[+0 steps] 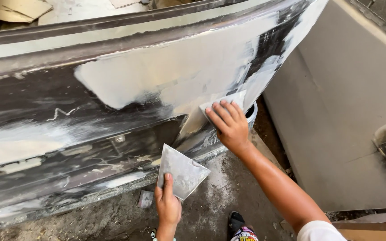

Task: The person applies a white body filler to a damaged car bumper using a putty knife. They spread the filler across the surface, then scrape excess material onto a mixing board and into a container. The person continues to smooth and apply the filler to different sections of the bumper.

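- Pressing flat, the right hand (229, 126) has its fingers spread over a pale spreader (228, 100), pinning it against the dark car panel (45, 102). Fingers extended, not curled; palm on the blade's lower half.
- Spreader sits at the right edge of the big grey filler patch (166, 76), just below where the patch narrows toward the panel's end. Its top edge runs roughly level, tilted up slightly to the right.
- Filler patch lies up and to the left of the right hand; its long axis runs along the panel, left to right, rising slightly.
- Left hand (168, 206) is lower and nearer the camera, off the panel. Thumb and fingers pinch the bottom corner of a flat grey mixing board (182, 172), held tilted with one corner pointing up. Board is smeared with filler residue.
- Board hangs just below and left of the right hand; the two are near but apart.
- Right hand is the one on the work surface; left hand only carries the board.
- Second grey-primed panel (336, 111) stands to the right, apart from both hands.
- Dusty ground (211, 196) below, a small square scrap (145, 199) lying near the left hand, shoe (237, 221) at bottom edge.
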